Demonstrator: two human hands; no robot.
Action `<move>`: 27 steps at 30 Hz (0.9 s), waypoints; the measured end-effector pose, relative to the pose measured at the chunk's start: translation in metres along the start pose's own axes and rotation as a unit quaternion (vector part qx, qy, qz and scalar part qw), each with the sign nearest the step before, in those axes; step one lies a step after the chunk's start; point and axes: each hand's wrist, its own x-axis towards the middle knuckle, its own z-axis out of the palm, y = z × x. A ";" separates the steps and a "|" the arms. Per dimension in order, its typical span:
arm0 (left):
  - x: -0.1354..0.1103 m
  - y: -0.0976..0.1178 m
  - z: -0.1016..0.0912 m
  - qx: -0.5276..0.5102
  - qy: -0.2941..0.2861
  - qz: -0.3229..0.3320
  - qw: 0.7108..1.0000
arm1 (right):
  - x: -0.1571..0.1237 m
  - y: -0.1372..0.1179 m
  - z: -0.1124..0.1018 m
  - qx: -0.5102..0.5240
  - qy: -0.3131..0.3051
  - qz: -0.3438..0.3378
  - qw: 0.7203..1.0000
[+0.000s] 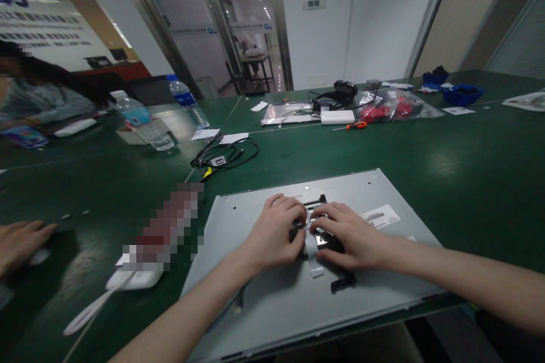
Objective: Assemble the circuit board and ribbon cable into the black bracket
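A flat grey metal panel [251, 300], perhaps the back of a screen, lies in front of me at the table's near edge. Over its middle, my left hand [276, 235] curls thumb and fingers round the left side of a small black and silver part [326, 240]. Bent fingers of my right hand [355, 238] grip the same part from the right. Between both hands runs a pale flat strip [312, 247], its lower end on the panel. My fingers cover much of the part. Black plastic pieces [343, 282] and a white label [381, 216] are on the panel.
Left of the panel lie a blurred-out object [166, 227] with a white strap and a black cable [227, 153]. Two water bottles [142, 119] stand beyond. A co-worker's hand [23, 244] rests at far left. An orange screwdriver [355, 125] and bagged red items [392, 105] lie farther back.
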 end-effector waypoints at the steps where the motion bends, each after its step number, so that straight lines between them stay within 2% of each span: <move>1: 0.000 0.000 0.001 0.003 0.002 -0.001 1.000 | 0.000 0.000 0.000 0.000 -0.001 0.001 1.000; 11: -0.001 0.005 0.002 0.021 0.006 -0.013 1.000 | 0.001 0.002 0.001 0.000 -0.014 0.006 1.000; 27: 0.000 0.002 0.007 0.018 0.020 -0.017 0.999 | 0.002 -0.002 -0.001 0.007 -0.014 0.018 1.000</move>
